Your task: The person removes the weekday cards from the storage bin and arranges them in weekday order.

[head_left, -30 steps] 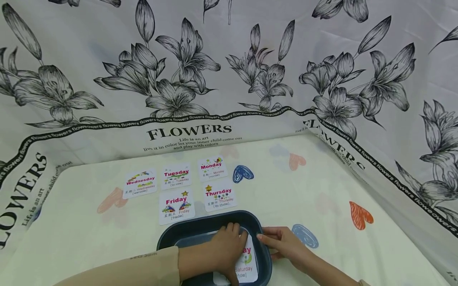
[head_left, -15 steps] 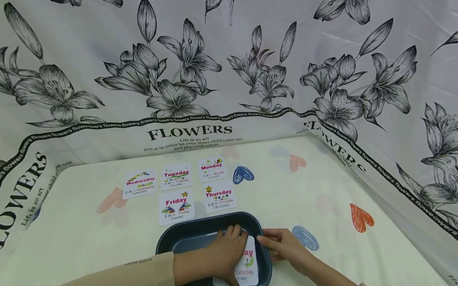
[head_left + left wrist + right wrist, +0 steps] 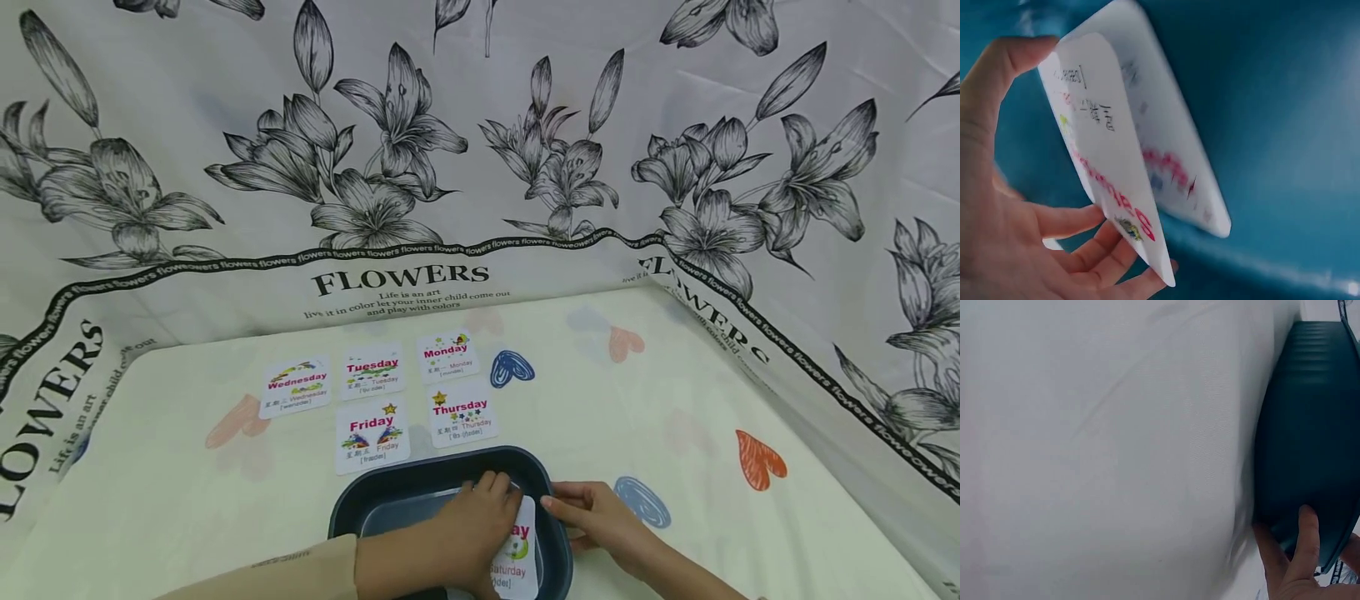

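Observation:
Inside a dark blue plastic basin (image 3: 442,461), my left hand (image 3: 483,521) reaches in from the left and grips a white Saturday card (image 3: 517,558). In the left wrist view the thumb is at one edge of that card (image 3: 1100,131) and the fingers at the opposite one. It stands tilted, slightly bowed, over a second white card (image 3: 1175,137) with pink lettering that lies on the basin's bottom. My right hand (image 3: 611,525) holds the basin's right side, thumb at the rim. In the right wrist view its fingers (image 3: 1308,540) press against the outer wall.
Beyond the basin lie the Wednesday (image 3: 295,387), Tuesday (image 3: 372,371), Monday (image 3: 447,354), Friday (image 3: 372,437) and Thursday (image 3: 462,414) cards, face up on a cream cloth (image 3: 675,417) printed with hearts. A flower-printed curtain (image 3: 540,192) rises behind and along the sides.
The Saturday card has tilted up in my left hand and looks narrower in the head view. My left forearm has shifted slightly; the right hand keeps its place on the basin.

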Demonstrator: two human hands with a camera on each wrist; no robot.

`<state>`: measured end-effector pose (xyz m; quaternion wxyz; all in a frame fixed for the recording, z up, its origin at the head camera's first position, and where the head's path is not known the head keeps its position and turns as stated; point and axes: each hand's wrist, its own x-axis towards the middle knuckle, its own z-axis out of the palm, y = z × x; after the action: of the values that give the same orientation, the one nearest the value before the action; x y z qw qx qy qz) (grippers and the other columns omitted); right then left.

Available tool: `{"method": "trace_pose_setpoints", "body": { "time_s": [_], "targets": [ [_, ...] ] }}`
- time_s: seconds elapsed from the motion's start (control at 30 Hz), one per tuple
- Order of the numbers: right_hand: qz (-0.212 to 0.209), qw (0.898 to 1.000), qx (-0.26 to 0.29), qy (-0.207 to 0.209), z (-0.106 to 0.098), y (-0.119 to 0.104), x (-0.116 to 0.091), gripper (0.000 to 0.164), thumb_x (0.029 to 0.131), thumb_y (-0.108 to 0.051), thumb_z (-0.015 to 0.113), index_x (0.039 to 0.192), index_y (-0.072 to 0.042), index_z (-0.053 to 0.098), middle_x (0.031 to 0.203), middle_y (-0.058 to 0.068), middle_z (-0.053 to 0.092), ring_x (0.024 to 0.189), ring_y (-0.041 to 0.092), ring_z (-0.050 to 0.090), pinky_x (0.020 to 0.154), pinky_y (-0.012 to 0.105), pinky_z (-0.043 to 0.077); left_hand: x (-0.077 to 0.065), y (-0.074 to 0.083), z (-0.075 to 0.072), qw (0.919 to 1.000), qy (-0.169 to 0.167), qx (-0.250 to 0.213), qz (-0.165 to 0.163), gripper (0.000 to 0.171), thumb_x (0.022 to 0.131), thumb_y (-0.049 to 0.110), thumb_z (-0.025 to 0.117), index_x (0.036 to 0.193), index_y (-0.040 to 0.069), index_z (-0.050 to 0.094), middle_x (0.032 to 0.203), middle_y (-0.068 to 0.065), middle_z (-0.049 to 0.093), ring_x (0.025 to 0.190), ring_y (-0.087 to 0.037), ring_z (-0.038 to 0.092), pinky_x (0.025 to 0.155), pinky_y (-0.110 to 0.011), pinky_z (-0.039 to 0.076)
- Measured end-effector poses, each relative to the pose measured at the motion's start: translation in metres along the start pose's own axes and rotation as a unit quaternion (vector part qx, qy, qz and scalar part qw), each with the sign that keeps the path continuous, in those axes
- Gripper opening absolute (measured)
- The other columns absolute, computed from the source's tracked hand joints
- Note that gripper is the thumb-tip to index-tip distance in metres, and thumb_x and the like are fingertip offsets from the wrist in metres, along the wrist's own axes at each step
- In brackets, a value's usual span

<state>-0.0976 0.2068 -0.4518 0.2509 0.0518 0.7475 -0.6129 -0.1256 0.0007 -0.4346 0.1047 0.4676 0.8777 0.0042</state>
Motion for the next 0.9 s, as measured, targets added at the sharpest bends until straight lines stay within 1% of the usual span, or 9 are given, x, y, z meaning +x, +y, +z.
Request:
{"method": "trace_pose_setpoints", "body": {
  "time_s": [0.07,0.13,0.27,0.4,0.5,0.57,0.67,0.8,0.9],
  "targets": [
    [0.005,1.000,-0.002,0.002,0.000,0.001,0.000,0.064,0.088,-0.036,0.061,0.127,0.012,0.046,0.114,0.020,0.062,0.099,0.029,0.064,0.070,0.038,0.054,-0.005,-0.003,-0.008,0.9999,0.003,0.006,-0.008,0.108,0.046,0.070,0.076,0.130,0.008,0.048,0.117,-0.003,0.047,0.097,-0.014,0.041,0.084,-0.034,0.048],
    [0.008,1.000,-0.006,0.005,-0.001,0.001,0.000,0.064,0.087,-0.036,0.062,0.127,0.012,0.046,0.115,0.020,0.062,0.100,0.030,0.063,0.069,0.038,0.054,-0.012,-0.008,-0.017,0.9997,0.012,-0.006,-0.021,0.106,0.046,0.068,0.077,0.130,0.010,0.047,0.117,-0.001,0.047,0.096,-0.013,0.041,0.087,-0.033,0.046],
    [0.008,1.000,-0.009,0.011,-0.001,0.000,0.000,0.063,0.086,-0.036,0.063,0.127,0.010,0.048,0.115,0.019,0.062,0.100,0.030,0.063,0.069,0.038,0.054,-0.033,-0.025,-0.039,0.9961,0.067,-0.029,-0.050,0.105,0.047,0.061,0.080,0.132,0.011,0.046,0.119,-0.002,0.048,0.099,-0.014,0.042,0.090,-0.034,0.044],
    [0.005,1.000,-0.013,0.016,0.000,-0.002,0.000,0.064,0.085,-0.038,0.063,0.127,0.010,0.048,0.114,0.018,0.063,0.099,0.029,0.064,0.069,0.037,0.055,-0.055,-0.047,-0.059,0.9870,0.131,-0.048,-0.079,0.105,0.045,0.053,0.082,0.134,0.011,0.045,0.123,-0.004,0.048,0.101,-0.017,0.044,0.088,-0.037,0.046],
    [0.006,1.000,-0.015,0.018,0.001,-0.003,0.000,0.066,0.085,-0.039,0.063,0.127,0.009,0.048,0.114,0.018,0.063,0.097,0.026,0.065,0.069,0.037,0.055,-0.068,-0.067,-0.068,0.9817,0.160,-0.047,-0.091,0.104,0.046,0.051,0.082,0.134,0.010,0.045,0.123,-0.005,0.048,0.102,-0.018,0.045,0.086,-0.037,0.046],
    [0.005,1.000,-0.016,0.019,0.001,-0.004,0.000,0.066,0.085,-0.039,0.063,0.127,0.010,0.048,0.114,0.018,0.063,0.096,0.025,0.065,0.069,0.037,0.055,-0.077,-0.082,-0.070,0.9790,0.172,-0.043,-0.100,0.104,0.046,0.050,0.082,0.135,0.011,0.044,0.125,-0.006,0.047,0.104,-0.018,0.046,0.086,-0.037,0.045],
    [0.002,1.000,-0.009,0.014,0.001,-0.003,0.000,0.066,0.086,-0.039,0.063,0.127,0.010,0.048,0.113,0.018,0.063,0.096,0.025,0.065,0.069,0.037,0.055,-0.092,-0.108,-0.067,0.9758,0.176,-0.045,-0.122,0.106,0.046,0.048,0.082,0.137,0.012,0.042,0.127,-0.006,0.045,0.104,-0.018,0.046,0.085,-0.038,0.045],
    [0.003,1.000,0.001,0.006,0.001,-0.001,0.001,0.065,0.087,-0.038,0.062,0.128,0.010,0.047,0.112,0.017,0.064,0.096,0.025,0.065,0.069,0.036,0.055,-0.115,-0.143,-0.052,0.9720,0.169,-0.056,-0.153,0.108,0.047,0.043,0.085,0.138,0.008,0.040,0.127,-0.010,0.044,0.104,-0.021,0.046,0.084,-0.040,0.045],
    [0.006,1.000,-0.003,0.007,0.001,0.001,0.001,0.064,0.087,-0.038,0.062,0.127,0.009,0.048,0.112,0.016,0.065,0.096,0.024,0.065,0.069,0.036,0.055,-0.131,-0.166,-0.035,0.9695,0.154,-0.067,-0.179,0.106,0.047,0.039,0.086,0.137,0.005,0.040,0.125,-0.011,0.044,0.101,-0.021,0.047,0.080,-0.036,0.046]
  ]
}}
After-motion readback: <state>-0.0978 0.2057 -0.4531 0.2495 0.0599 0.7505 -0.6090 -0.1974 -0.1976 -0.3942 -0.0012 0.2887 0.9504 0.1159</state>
